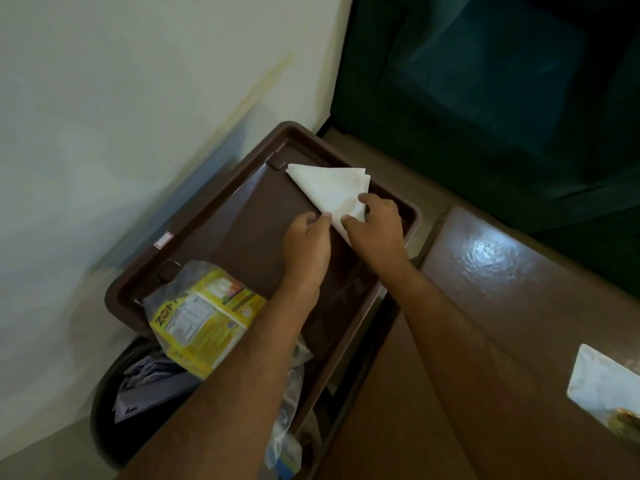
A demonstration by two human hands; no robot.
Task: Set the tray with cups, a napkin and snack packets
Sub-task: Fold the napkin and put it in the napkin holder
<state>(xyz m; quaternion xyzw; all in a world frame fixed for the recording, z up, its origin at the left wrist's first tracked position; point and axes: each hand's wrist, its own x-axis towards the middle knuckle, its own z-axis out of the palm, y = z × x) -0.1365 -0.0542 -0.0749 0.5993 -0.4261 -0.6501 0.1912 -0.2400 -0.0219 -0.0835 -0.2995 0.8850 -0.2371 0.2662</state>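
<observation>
White napkin (334,190) pinched by both hands' fingers (323,220) over brown tray (221,216).

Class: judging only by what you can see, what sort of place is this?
Probably a home or small pantry corner, though that is uncertain: a brown tray beside a plain wall, a glossy brown table, and a bin below.

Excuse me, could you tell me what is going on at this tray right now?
A person is placing a folded white napkin on the far part of a brown plastic tray. The left hand pinches its near edge and the right hand holds its near corner. A yellow snack packet already lies at the tray's near end, with another clear packet partly hidden under the left forearm. No cups are visible on the tray.
</observation>
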